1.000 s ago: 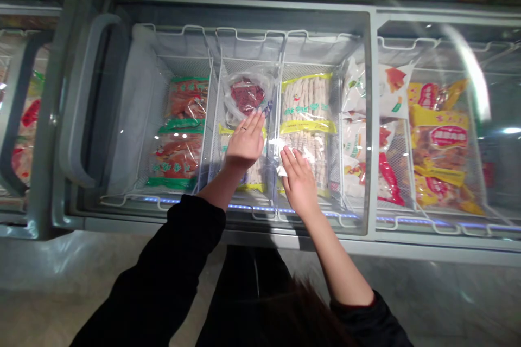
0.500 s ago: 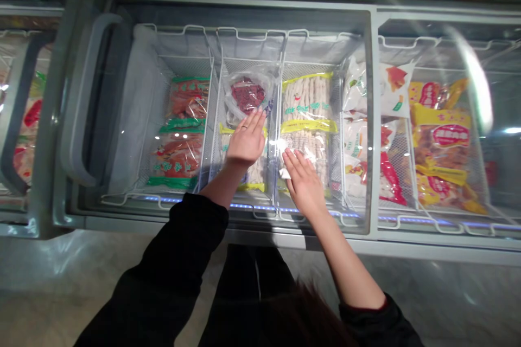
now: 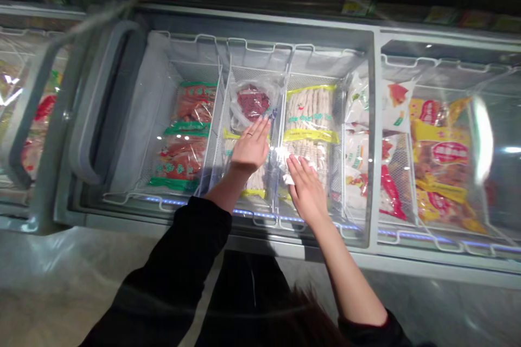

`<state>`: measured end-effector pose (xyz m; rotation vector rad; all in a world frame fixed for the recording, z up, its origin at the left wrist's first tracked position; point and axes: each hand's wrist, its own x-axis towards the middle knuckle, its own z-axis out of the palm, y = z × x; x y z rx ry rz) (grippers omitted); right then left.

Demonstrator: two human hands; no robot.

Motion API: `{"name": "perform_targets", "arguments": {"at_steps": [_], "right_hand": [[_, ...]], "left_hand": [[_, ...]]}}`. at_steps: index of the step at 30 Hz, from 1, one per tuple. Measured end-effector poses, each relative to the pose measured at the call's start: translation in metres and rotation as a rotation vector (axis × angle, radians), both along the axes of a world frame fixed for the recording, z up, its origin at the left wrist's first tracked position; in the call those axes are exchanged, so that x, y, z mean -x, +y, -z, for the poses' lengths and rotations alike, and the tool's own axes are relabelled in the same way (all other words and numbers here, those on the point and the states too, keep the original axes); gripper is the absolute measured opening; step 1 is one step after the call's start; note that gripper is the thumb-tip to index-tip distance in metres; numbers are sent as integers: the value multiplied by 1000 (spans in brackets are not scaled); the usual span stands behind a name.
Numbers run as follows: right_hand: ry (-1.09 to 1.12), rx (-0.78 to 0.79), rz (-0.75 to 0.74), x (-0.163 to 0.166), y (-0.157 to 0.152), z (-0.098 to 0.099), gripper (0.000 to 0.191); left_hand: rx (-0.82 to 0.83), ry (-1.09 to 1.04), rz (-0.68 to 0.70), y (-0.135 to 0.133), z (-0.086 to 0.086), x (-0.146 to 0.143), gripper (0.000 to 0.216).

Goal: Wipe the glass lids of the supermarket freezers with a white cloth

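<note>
My left hand [image 3: 250, 147] lies flat on the clear glass lid [image 3: 252, 50] of a chest freezer, fingers stretched out, a ring on one of them. Under the glass there, a clear bag of dark red food [image 3: 253, 102] shows just beyond the fingertips. My right hand [image 3: 308, 191] is also flat on the lid, fingers extended, above a yellow-edged pack of pale sticks [image 3: 310, 111]. A small white piece, perhaps tissue or cloth [image 3: 288, 179], shows by its thumb side; most of it is hidden under the hand.
Green-edged packs of reddish meat [image 3: 183, 157] lie in the left wire basket. White bags [image 3: 358, 154] and yellow bags [image 3: 445, 146] fill baskets on the right. A grey lid handle [image 3: 87, 119] stands at the left. Shelves with packages run along the back.
The view has tilted slightly, so the freezer sits lower and more of the back shelf shows. Both hands keep nearly the same places on the glass.
</note>
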<state>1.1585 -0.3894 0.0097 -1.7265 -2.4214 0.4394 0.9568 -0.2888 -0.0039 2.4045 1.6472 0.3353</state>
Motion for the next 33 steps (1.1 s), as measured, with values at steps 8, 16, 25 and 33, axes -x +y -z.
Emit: {"name": "perform_targets", "arguments": {"at_steps": [8,16,25,33], "right_hand": [[-33,-11,-1,34,29,-3,63],[-51,25,-35,-3,-11,-6,69],[-10,34,-59,39,5,-5,64],[-40,39,-39,13,-25,-6,65]], "left_hand": [[-22,-6,1,1,4,0,62],[-46,-24,6,0,5,1,58],[-19,-48,-7,0,5,0,61],[-44,-56,-1,-2,3,0,60]]}}
